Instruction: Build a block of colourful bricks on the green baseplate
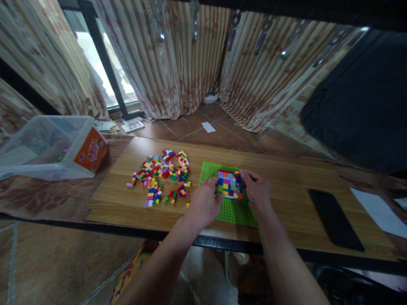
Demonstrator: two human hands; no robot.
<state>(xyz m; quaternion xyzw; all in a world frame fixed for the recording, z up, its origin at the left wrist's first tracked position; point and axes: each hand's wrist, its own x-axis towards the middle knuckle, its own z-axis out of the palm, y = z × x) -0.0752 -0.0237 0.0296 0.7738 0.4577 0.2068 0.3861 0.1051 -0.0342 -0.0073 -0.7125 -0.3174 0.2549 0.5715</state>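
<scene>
A block of multicoloured toy bricks [226, 185] sits over the green studded baseplate [235, 213], with red bricks along its far edge. My left hand [203, 204] is closed on the left side of this brick block, thumb near its front corner. At the opposite side, my right hand [258, 190] has its fingers bent and pressed against the far right part of the block. Whether a small loose brick is between those right fingers is hidden. Left of the baseplate, a pile of loose toy bricks [165, 171] in many colours is spread over the wooden board.
The wooden board [286, 203] lies on a dark-edged table. A clear plastic bin [63, 165] with an orange label stands at the left. On the right are a black phone-like slab [335, 219] and white paper [380, 209]. Striped curtains [190, 63] hang beyond the table.
</scene>
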